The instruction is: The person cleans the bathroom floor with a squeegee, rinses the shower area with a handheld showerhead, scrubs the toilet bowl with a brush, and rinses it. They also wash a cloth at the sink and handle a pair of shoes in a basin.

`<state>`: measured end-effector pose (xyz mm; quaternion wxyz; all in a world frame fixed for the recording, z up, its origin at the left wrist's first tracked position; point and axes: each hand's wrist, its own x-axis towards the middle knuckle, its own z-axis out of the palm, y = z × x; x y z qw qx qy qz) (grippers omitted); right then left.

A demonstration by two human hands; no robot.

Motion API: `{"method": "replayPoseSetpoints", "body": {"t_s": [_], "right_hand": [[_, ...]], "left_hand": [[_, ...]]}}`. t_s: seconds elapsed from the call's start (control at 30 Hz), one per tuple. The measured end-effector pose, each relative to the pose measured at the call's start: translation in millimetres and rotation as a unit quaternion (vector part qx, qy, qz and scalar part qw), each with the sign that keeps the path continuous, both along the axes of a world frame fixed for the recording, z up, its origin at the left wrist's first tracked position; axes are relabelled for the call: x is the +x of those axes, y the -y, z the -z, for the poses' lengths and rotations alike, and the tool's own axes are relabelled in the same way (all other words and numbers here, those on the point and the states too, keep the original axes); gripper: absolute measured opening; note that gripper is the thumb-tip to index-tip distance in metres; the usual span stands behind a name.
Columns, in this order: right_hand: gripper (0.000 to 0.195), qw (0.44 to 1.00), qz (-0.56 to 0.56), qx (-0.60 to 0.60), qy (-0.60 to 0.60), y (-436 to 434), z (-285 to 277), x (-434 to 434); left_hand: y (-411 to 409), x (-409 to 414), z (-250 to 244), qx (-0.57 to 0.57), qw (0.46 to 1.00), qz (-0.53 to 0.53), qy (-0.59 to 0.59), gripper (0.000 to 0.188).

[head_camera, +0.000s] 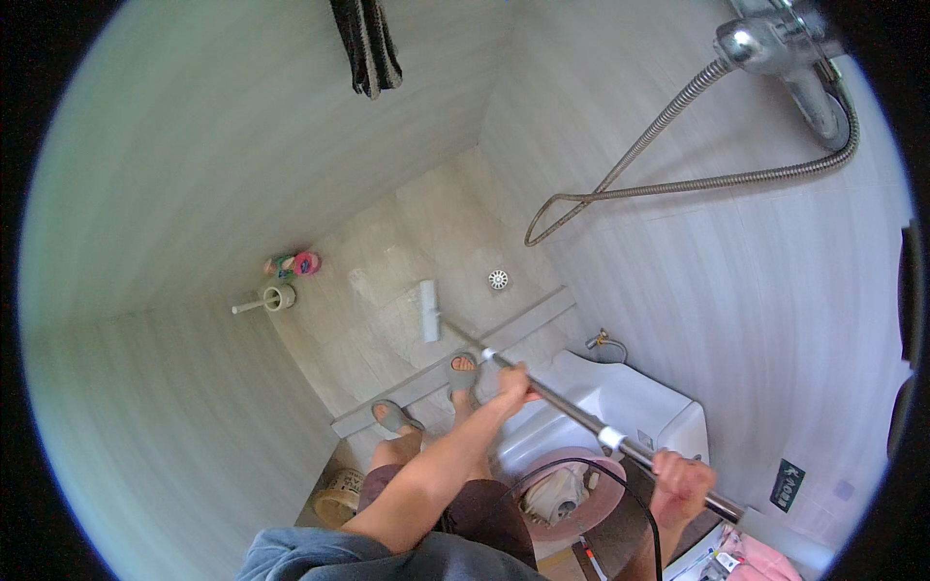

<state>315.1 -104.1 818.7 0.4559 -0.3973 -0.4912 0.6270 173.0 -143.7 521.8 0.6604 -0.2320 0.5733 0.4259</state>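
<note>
Both my hands grip a long metal pole [567, 408] with white collars, which runs slantwise down to the floor. My left hand [514, 385] is closed around its middle. Higher up, near a pale grip sleeve, my right hand [681, 485] holds the same pole. At its lower end a pale, bar-shaped cleaning head [430, 311] rests on the tiled floor [385, 272]; whether it is a sponge mop or a brush I cannot tell. My sandalled feet stand at a low raised sill [530, 318], with the head beyond it.
A round floor drain [498, 279] lies right of the head. By the left wall stand a toilet brush holder [280, 298] and colourful bottles [294, 263]. A white ceramic basin [676, 410] and pink tub [538, 532] flank my right leg. A shower hose [668, 185] hangs on the right.
</note>
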Motion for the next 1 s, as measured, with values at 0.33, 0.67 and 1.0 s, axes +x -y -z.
{"method": "replayPoseSetpoints", "body": {"t_s": [0.33,0.67,1.0], "right_hand": [[0.035,0.998,0.056,0.017,-0.004,0.3,-50.2,24.9],[0.03,0.97,-0.179,-0.094,-0.132,22.0,67.0,-69.6],[0.046,0.982,-0.143,0.081,0.093,-33.5,-51.4,-15.8]], "left_hand": [[-23.5,25.0,-49.1,0.085,0.995,-0.047,0.029,0.029],[138.6,-98.2,57.2,-0.004,0.985,-0.174,0.024,0.015],[-36.7,28.0,-18.9,0.121,0.975,-0.123,0.137,0.015]]}}
